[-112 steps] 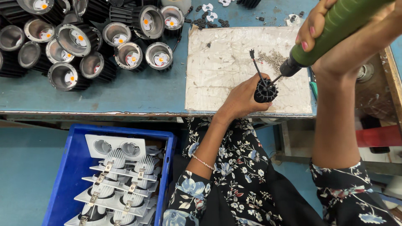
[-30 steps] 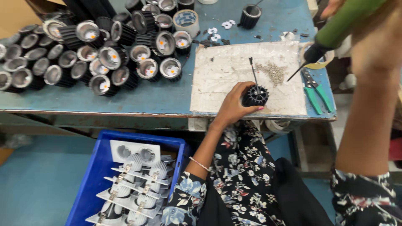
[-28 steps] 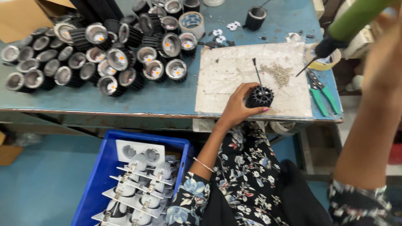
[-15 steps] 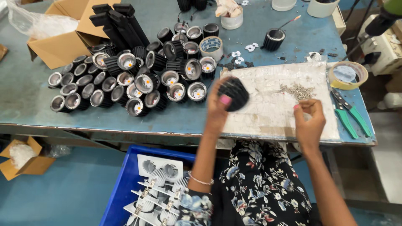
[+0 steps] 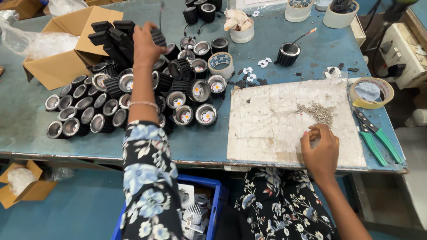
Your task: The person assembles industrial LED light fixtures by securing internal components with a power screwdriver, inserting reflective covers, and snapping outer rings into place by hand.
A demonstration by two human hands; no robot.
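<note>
My left hand (image 5: 144,42) reaches far across the blue table (image 5: 209,142) and is closed on a black finned lamp housing (image 5: 159,36). It holds the housing above a crowd of several like housings (image 5: 178,95), many with round reflectors facing up. My right hand (image 5: 319,149) rests on the stained white board (image 5: 267,129) at the table's front. Its fingertips are pinched together just below a small heap of tiny metal screws (image 5: 318,112). Whether a screw is between the fingers is hidden.
A tape roll (image 5: 371,92) and green-handled pliers (image 5: 376,138) lie right of the board. An open cardboard box (image 5: 66,49) stands far left. A lone black housing with wires (image 5: 288,53) and white cups (image 5: 297,9) are at the back. A blue crate (image 5: 213,204) sits under the table.
My left hand lifted the black housing off the board and carried it left and back over the pile. My right hand let go of the green screwdriver and dropped to the screws.
</note>
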